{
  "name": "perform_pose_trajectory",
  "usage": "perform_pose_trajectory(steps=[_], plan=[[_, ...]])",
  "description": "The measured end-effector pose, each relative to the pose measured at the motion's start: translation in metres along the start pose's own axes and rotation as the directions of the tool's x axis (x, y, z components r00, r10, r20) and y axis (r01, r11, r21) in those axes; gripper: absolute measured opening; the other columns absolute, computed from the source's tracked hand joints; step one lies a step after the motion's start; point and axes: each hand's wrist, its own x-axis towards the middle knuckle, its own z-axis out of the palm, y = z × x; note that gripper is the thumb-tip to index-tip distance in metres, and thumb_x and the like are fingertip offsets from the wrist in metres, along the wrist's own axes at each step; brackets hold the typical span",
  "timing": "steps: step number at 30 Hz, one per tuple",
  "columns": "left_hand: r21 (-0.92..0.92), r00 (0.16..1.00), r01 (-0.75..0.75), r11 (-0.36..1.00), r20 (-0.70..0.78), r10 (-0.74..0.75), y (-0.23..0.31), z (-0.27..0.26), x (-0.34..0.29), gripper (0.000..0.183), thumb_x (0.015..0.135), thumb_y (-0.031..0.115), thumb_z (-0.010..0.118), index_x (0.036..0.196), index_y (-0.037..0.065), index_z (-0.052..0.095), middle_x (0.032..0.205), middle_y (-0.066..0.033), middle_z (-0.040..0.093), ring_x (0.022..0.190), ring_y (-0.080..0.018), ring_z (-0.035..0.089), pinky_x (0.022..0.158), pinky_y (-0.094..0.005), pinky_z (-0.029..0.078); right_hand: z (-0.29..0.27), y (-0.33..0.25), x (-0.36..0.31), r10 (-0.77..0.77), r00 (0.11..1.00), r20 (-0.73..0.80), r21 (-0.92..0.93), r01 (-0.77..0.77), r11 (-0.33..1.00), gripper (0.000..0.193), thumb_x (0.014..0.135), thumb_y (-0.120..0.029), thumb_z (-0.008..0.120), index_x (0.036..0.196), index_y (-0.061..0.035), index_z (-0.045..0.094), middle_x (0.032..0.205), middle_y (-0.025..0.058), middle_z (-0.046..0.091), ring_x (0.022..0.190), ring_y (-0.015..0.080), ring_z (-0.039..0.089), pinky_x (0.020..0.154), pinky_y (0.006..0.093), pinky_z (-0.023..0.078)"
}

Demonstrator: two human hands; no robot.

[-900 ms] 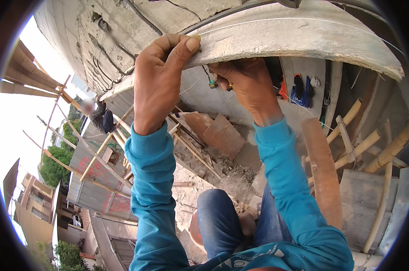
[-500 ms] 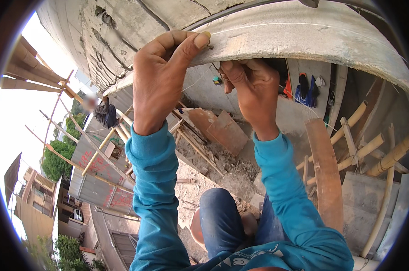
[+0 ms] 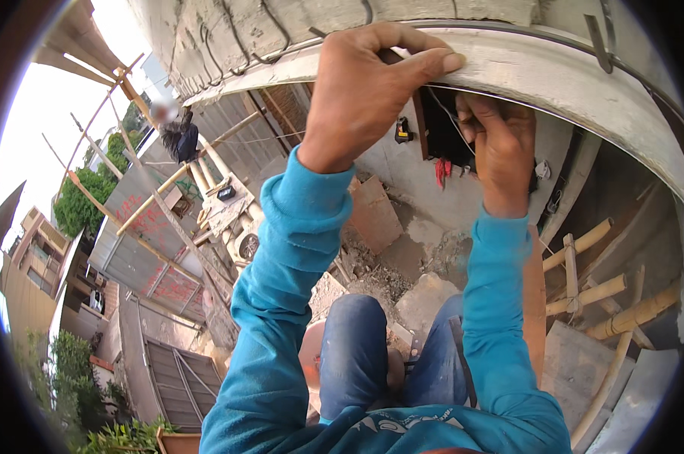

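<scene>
The left hand (image 3: 364, 98) grips the edge of a curved concrete ledge (image 3: 553, 72). Just beneath it, the right hand (image 3: 497, 147) pinches a thin wire (image 3: 442, 102).

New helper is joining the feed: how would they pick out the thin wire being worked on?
Find the pale curved concrete beam across the top, gripped over its edge by the left hand. Below it, the right hand pinches a thin wire running down from the beam's underside. Unlike the thick dark rebar loops above, it is hair-thin and light.
</scene>
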Motion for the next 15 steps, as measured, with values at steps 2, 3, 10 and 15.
perform_pose_trajectory(steps=[2,3,10,15], plan=[[0.093,0.994,-0.016,0.996,-0.108,0.026,-0.002,0.005,-0.005,0.023,0.073,0.018,0.082,0.084,-0.001,0.076,0.060,-0.0098,0.067,0.051,-0.0124,0.061,0.050,-0.0273,0.049,-0.004,0.001,0.002,-0.076,0.996,0.047,-0.099,0.081,0.992,0.015,0.090,-0.012,0.066,0.094,0.0023,0.068,0.077,0.0045,0.064,0.064,0.0107,0.054,0.054,0.0236,0.036],[0.068,0.978,-0.051,0.996,-0.200,0.064,-0.007,0.014,-0.007,0.022,0.071,0.018,0.081,0.081,0.000,0.076,0.061,-0.0124,0.067,0.052,-0.0165,0.063,0.053,-0.0300,0.051,0.002,-0.004,0.000,-0.119,0.993,0.023,-0.175,0.121,0.977,0.016,0.090,-0.012,0.066,0.094,0.0035,0.068,0.077,0.0053,0.064,0.063,0.0110,0.054,0.053,0.0240,0.036],[0.077,0.968,-0.044,0.996,-0.244,0.062,-0.013,0.029,-0.004,0.024,0.074,0.022,0.076,0.076,-0.002,0.075,0.065,-0.0167,0.069,0.059,-0.0243,0.068,0.064,-0.0322,0.055,-0.032,0.000,0.010,-0.357,0.899,0.254,-0.837,0.389,0.384,0.025,0.095,-0.013,0.060,0.104,0.0092,0.069,0.080,0.0104,0.068,0.067,0.0154,0.061,0.063,0.0259,0.046],[0.135,0.960,0.008,0.991,-0.279,0.030,-0.006,0.027,-0.001,0.021,0.070,0.019,0.074,0.071,-0.002,0.074,0.063,-0.0190,0.067,0.061,-0.0310,0.068,0.067,-0.0342,0.056,-0.059,0.009,0.027,-0.269,0.934,0.236,-0.750,0.352,0.560,0.026,0.096,-0.012,0.058,0.109,0.0073,0.068,0.099,0.0167,0.069,0.094,0.0189,0.066,0.084,0.0299,0.052]])
